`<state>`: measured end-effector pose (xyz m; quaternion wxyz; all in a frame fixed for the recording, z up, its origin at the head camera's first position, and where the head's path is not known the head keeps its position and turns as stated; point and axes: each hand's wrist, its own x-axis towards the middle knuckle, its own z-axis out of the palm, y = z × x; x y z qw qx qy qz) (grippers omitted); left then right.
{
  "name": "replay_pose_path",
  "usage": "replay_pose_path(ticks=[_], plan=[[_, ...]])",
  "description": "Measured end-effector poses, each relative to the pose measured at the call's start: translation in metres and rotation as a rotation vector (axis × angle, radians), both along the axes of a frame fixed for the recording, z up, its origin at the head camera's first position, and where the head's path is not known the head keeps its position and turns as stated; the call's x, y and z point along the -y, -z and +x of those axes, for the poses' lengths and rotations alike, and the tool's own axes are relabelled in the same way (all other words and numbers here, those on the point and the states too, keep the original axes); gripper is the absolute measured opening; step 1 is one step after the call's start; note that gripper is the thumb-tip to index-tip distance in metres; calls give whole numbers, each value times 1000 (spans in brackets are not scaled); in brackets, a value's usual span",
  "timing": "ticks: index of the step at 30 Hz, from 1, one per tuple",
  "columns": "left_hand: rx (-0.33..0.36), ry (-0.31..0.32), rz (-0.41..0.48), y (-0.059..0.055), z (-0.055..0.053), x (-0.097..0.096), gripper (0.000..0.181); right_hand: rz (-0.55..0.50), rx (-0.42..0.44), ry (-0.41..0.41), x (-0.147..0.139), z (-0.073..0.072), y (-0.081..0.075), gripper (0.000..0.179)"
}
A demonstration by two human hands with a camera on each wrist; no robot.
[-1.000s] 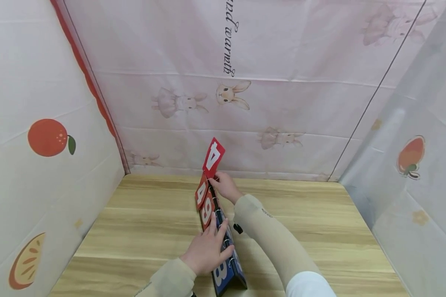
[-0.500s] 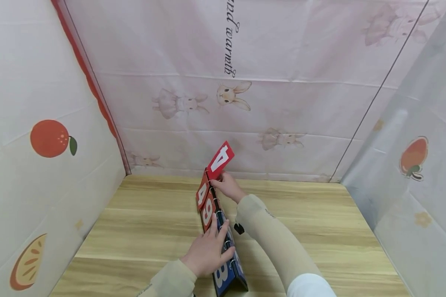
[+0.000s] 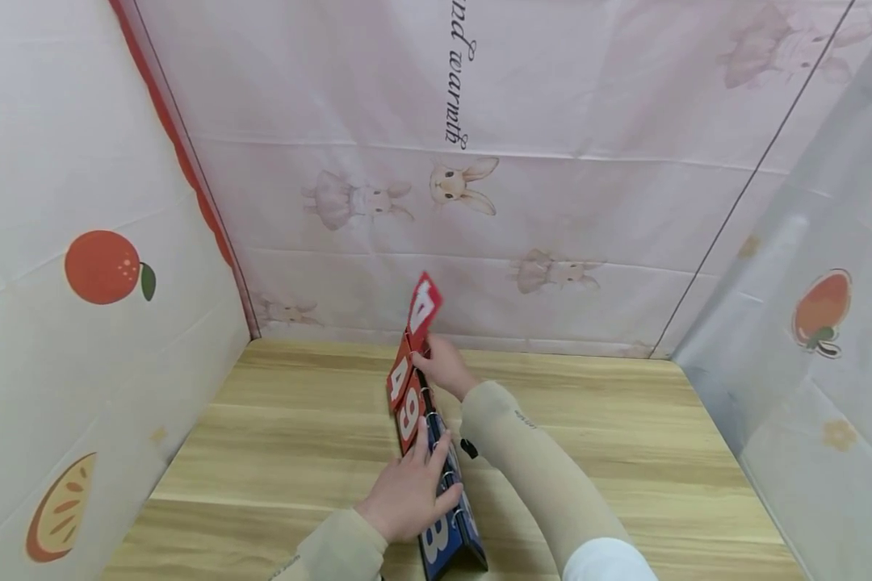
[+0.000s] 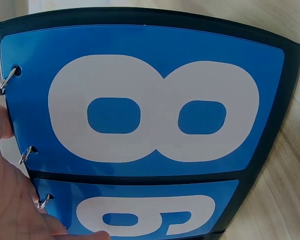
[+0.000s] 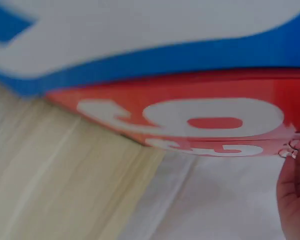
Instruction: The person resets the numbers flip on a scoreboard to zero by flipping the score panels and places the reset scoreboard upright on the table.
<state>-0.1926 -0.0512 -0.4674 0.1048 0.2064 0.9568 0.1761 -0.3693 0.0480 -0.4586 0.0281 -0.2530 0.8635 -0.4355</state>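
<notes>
We see left hand [image 3: 407, 499], fingers spread over flip scoreboard [image 3: 410, 413], right hand [image 3: 446, 368] pinching raised red 4 card [image 3: 423, 308], blue 8 card [image 4: 159, 115] readable, backdrop [image 3: 589, 202] reading "warmth"

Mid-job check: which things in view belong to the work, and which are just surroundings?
Part of the work:
flip scoreboard
raised red 4 card
left hand, resting on the flip scoreboard
right hand, at the raised red 4 card's base

Just surroundings:
wooden table
rabbit-print back cloth
fruit-print left cloth
fruit-print right cloth

Head view looks forward-down; close wrist views share the flip scoreboard [image 4: 159, 120].
</notes>
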Motion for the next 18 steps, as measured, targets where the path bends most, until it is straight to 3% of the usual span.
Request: replay_pose_path(ticks=[4, 8, 14, 16, 18], plan=[[2, 1, -5, -1, 1, 0, 77, 191, -169, -79, 5, -1, -1, 38], [7, -2, -11, -1, 1, -1, 76, 309, -224, -123, 6, 1, -2, 34], [-1, -3, -16, -1, 0, -1, 77, 353, -251, -127, 6, 3, 0, 28], [2, -1, -14, -2, 0, 0, 77, 319, -230, -118, 6, 2, 2, 29], [2, -1, -9, -3, 1, 0, 77, 220, -155, -93, 4, 2, 5, 29]])
